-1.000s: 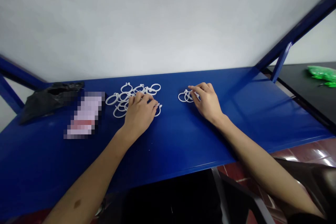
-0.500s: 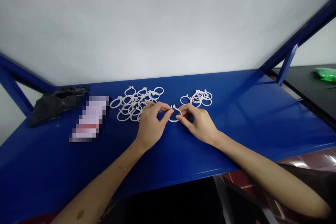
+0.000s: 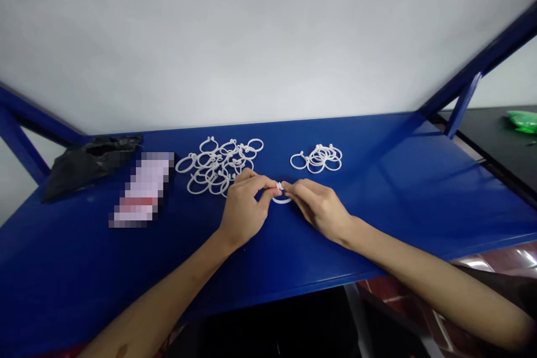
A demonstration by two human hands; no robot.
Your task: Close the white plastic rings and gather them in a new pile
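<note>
Between my hands is a white plastic curtain ring (image 3: 282,200) with small knobs at its ends, its lower curve hanging toward the blue tabletop. My left hand (image 3: 248,205) pinches it near the knobs from the left, thumb against forefinger. From the right, my right hand (image 3: 319,207) pinches it beside the knobs; the fingertips of both hands almost meet and hide parts of the ring. A larger loose pile of similar white rings (image 3: 213,165) lies just beyond my left hand. Past my right hand sits a smaller heap of rings (image 3: 321,158).
A black plastic bag (image 3: 84,168) and a blurred-out pinkish flat object (image 3: 145,187) lie on the left of the blue table (image 3: 377,190). Blue frame bars (image 3: 461,100) rise at both ends. At the far right, a green item (image 3: 522,121) rests on a dark surface.
My right hand's fingers have moved from the ring's right side up to its knobbed ends and closed there. Both hands and the ring are now slightly lower in view.
</note>
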